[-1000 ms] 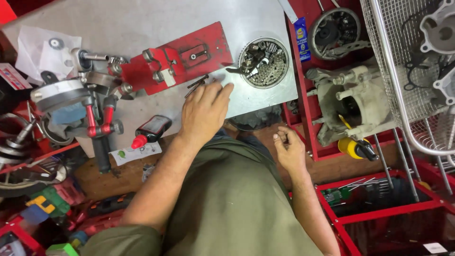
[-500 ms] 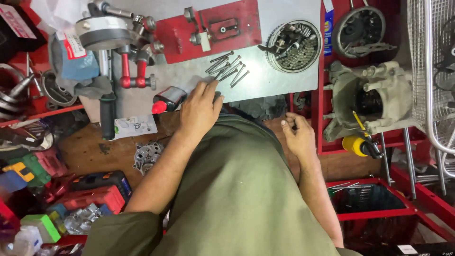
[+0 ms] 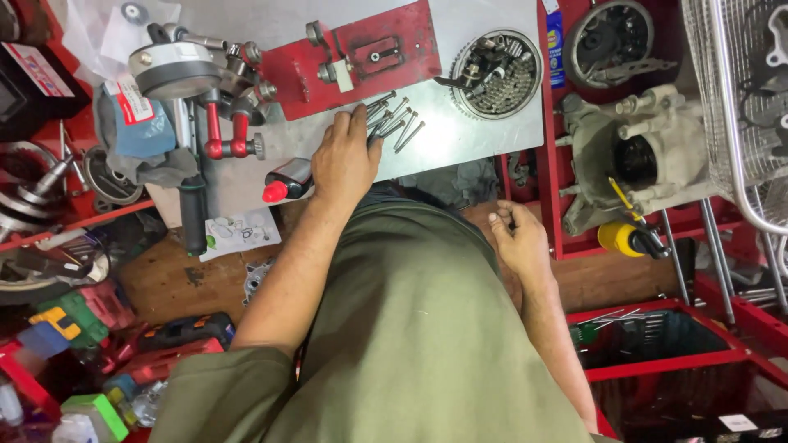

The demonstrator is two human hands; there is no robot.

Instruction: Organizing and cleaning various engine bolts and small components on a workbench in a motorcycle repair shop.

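My left hand [image 3: 345,160] lies flat on the grey metal bench top [image 3: 484,131], its fingers spread and touching a fanned row of several long steel bolts [image 3: 396,123]. My right hand [image 3: 515,239] hangs at my waist beside my olive-green clothing, off the bench. Its fingers are curled, and a small dark part shows pinched at the fingertips; I cannot tell what kind it is. A small bottle with a red cap [image 3: 283,182] lies just left of my left wrist.
A red metal plate [image 3: 361,57] sits above the bolts, with a round toothed basket of small parts [image 3: 497,74] to its right. An engine casing [image 3: 632,156], a yellow-handled screwdriver [image 3: 625,239], a wire basket [image 3: 739,98] and red crates [image 3: 657,361] stand on the right. Tools crowd the left.
The view has shifted over the bench. My left hand has slid back off the bolts, which now show fanned out at its fingertips. My right hand stays curled at my waist.
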